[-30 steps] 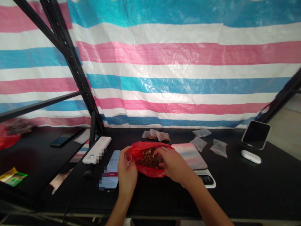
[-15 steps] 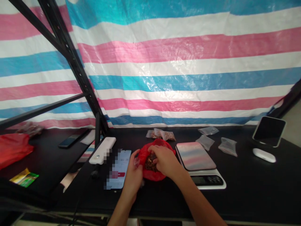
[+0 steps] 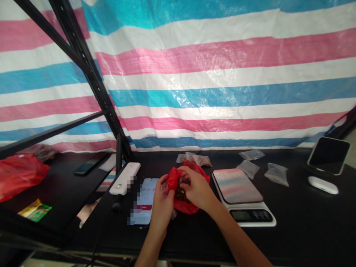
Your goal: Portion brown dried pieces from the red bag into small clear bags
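Note:
A red plastic bag (image 3: 189,208) lies with its mouth open on the black table, and small brown pieces (image 3: 181,195) show inside it. At its left side my left hand (image 3: 163,198) is closed on a small clear plastic bag (image 3: 164,189), its thumb against the red rim. My right hand (image 3: 198,188) reaches over the mouth of the red bag, fingers curled together by the rim and the brown pieces. What those fingertips pinch is hidden. A kitchen scale (image 3: 237,186) stands just right of the red bag.
Behind the red bag lie filled clear bags (image 3: 202,160). Several flat clear bags (image 3: 248,168) lie beyond the scale. A lit phone (image 3: 144,207) and white power bank (image 3: 125,178) are at left. A tilted screen (image 3: 329,155) and white case (image 3: 323,185) stand at right.
The red bag's left rim has been lifted and folded up beside my left thumb. My right fingers have shifted from deeper among the brown pieces toward the rim. The view has turned slightly left.

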Demonstrator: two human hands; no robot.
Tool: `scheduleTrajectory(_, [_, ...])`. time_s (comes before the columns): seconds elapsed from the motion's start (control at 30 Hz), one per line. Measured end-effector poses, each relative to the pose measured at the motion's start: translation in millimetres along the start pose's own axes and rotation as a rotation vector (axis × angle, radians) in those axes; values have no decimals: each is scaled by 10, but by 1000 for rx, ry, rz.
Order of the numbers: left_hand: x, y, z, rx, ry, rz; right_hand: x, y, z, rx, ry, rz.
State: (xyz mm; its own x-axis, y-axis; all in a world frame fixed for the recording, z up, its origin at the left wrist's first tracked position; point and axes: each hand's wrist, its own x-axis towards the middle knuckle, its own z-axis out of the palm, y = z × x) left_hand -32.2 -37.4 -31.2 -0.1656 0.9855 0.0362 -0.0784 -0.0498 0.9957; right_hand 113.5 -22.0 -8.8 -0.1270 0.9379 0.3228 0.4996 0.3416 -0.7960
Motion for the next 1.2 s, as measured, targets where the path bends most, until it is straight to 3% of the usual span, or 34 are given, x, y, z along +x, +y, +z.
scheduleTrajectory(0.27, [-21,22,-22,575,334,465,40,80,-68,215,64,103])
scheduleTrajectory(0.47, [-104,129,-10,690,275,611,5,-33,-195,334,92,42])
scheduleTrajectory(0.67, [-144,139,15,488,114,512,-110,-279,-318,441,86,-130])
scheduleTrajectory(0.83, [-169,104,132,440,11,538,-199,-381,-377,251,32,-146])
scheduleTrajectory(0.97, [-196,99,237,393,-25,535,-240,-409,-423,99,-2,-209])
scheduleTrajectory(1.2, [-173,87,318,371,1,389,-297,-312,-451,121,-81,-247])
